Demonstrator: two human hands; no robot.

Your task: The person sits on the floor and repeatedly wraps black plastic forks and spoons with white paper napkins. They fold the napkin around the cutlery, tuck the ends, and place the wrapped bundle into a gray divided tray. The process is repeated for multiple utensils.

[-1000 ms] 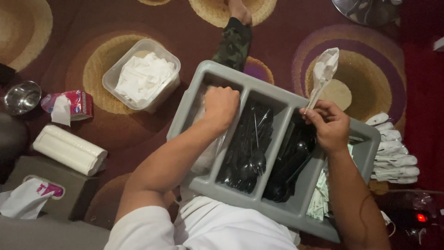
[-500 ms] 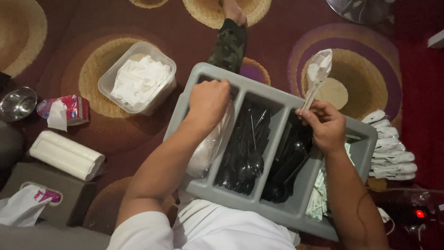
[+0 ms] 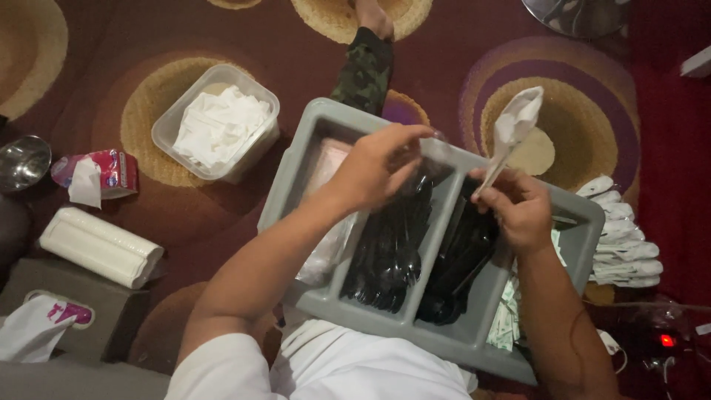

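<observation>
Head view: your left hand (image 3: 374,167), centre frame, pinches a clear plastic sleeve (image 3: 437,152) above the grey divided tray (image 3: 574,237). Your right hand (image 3: 518,207), right of centre, is closed on a napkin-wrapped utensil (image 3: 512,130) pointing up-right. Black cutlery (image 3: 392,248) fills two middle compartments. A tub of napkins (image 3: 218,126) sits upper left; wrapped bundles (image 3: 622,237) lie at the right edge.

L hand (image 3: 374,172) over grey cutlery tray (image 3: 311,141), R hand (image 3: 518,207) w/ wrapped utensil (image 3: 511,133)
</observation>
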